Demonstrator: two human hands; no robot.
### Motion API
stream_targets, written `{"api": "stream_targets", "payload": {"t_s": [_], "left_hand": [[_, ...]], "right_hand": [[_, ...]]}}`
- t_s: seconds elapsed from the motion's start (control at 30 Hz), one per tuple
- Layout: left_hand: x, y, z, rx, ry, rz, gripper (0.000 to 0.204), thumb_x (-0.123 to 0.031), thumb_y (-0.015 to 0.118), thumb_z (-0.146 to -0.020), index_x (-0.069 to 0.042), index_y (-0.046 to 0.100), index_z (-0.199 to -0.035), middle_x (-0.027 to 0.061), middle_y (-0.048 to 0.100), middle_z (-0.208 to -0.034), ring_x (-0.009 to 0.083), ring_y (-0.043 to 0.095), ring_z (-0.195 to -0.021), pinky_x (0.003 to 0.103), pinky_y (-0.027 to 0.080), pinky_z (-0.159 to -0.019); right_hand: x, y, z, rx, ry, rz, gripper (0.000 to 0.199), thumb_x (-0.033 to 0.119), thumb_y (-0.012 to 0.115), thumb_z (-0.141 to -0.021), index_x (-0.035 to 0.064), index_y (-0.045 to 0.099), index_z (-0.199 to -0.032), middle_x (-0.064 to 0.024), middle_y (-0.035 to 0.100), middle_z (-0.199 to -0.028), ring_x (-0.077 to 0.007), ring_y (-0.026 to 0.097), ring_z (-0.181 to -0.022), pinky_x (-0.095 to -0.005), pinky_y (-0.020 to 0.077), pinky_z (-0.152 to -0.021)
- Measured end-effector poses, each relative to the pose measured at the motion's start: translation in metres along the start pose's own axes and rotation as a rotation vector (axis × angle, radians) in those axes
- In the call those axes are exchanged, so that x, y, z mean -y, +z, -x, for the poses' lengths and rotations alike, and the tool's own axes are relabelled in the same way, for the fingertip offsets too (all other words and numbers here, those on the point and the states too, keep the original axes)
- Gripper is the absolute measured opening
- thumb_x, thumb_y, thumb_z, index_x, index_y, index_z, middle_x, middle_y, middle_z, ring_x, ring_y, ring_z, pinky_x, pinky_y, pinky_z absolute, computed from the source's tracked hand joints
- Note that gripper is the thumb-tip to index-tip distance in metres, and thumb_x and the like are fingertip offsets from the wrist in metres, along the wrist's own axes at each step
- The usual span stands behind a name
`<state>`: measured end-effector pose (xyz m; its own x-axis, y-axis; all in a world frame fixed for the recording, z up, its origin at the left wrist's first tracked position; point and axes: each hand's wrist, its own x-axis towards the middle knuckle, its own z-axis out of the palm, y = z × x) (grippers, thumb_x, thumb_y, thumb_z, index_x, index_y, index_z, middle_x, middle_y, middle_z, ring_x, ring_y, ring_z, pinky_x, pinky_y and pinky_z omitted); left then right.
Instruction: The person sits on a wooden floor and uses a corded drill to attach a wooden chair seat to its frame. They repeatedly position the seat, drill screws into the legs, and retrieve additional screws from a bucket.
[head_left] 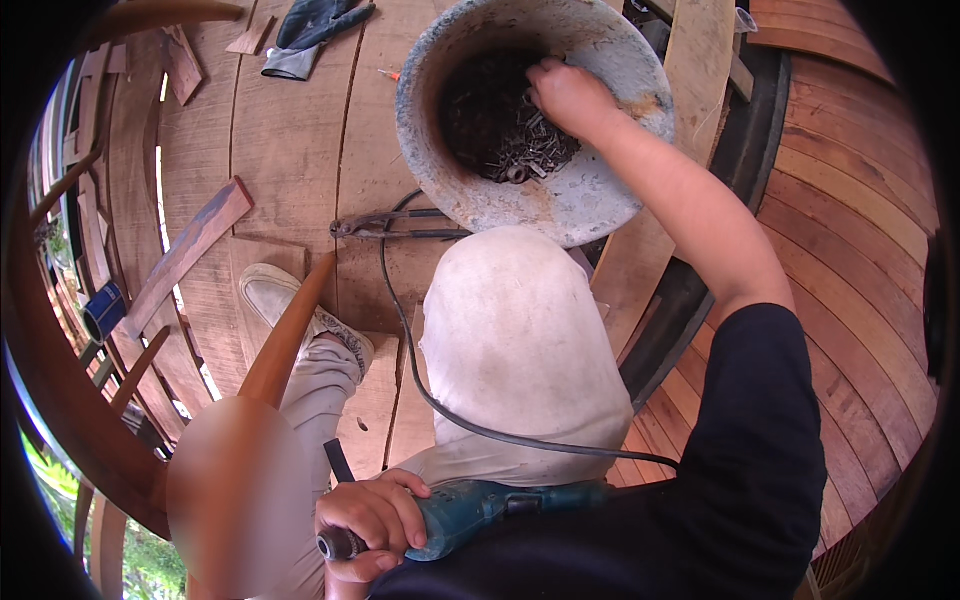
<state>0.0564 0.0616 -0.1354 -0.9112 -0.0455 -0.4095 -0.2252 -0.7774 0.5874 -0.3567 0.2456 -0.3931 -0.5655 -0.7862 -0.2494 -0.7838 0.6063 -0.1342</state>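
Wooden plank decking [290,130] surrounds a far grey bucket [600,190]; right hand [568,95] pinches among screws [520,150] inside, left hand [375,520] near, gripping a teal electric drill [470,510].

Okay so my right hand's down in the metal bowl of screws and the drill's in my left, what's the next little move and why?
Probably pinch one screw and lift it out. Your right hand is already down among the pile of screws in the grey metal bowl, fingers curled into them, while your left hand grips the teal power drill by your lap.
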Motion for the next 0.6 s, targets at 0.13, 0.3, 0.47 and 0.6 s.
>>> {"api": "stream_targets", "payload": {"t_s": [0.13,0.3,0.47,0.6], "left_hand": [[0.0,0.0,0.0,-0.005,-0.002,0.006,0.023,-0.007,0.073,-0.062,-0.011,0.051,-0.06,0.0056,0.06,-0.052,0.0247,0.067,-0.065,0.046,0.043,-0.093],[0.0,0.0,0.001,-0.012,0.007,0.004,0.024,-0.008,0.074,-0.062,-0.011,0.05,-0.06,0.0058,0.06,-0.052,0.0248,0.067,-0.065,0.046,0.043,-0.094],[0.0,-0.002,0.0,0.005,0.007,0.003,0.024,-0.008,0.074,-0.062,-0.011,0.05,-0.059,0.0057,0.06,-0.052,0.0247,0.066,-0.064,0.046,0.044,-0.094],[0.0,0.001,0.001,-0.016,0.006,0.005,0.024,-0.007,0.074,-0.061,-0.011,0.05,-0.059,0.0055,0.06,-0.052,0.0248,0.066,-0.064,0.046,0.044,-0.094]], "right_hand": [[-0.013,-0.004,-0.006,-0.009,0.031,-0.098,0.017,0.018,0.06,-0.089,0.0064,0.068,-0.1,-0.0166,0.068,-0.1,-0.0383,0.067,-0.097,-0.048,0.0553,-0.084],[-0.012,-0.023,-0.006,0.007,-0.025,-0.164,0.018,0.016,0.063,-0.088,0.0056,0.069,-0.101,-0.0176,0.068,-0.098,-0.0387,0.066,-0.098,-0.0478,0.0541,-0.086],[-0.01,-0.033,0.007,0.318,-0.161,-0.156,0.019,0.014,0.068,-0.083,0.0057,0.071,-0.1,-0.0169,0.068,-0.096,-0.0375,0.066,-0.1,-0.0474,0.0542,-0.087],[0.006,-0.029,0.023,0.457,-0.267,-0.083,0.02,0.013,0.071,-0.08,0.0051,0.073,-0.098,-0.0168,0.07,-0.097,-0.0374,0.067,-0.099,-0.047,0.0544,-0.087]]}}
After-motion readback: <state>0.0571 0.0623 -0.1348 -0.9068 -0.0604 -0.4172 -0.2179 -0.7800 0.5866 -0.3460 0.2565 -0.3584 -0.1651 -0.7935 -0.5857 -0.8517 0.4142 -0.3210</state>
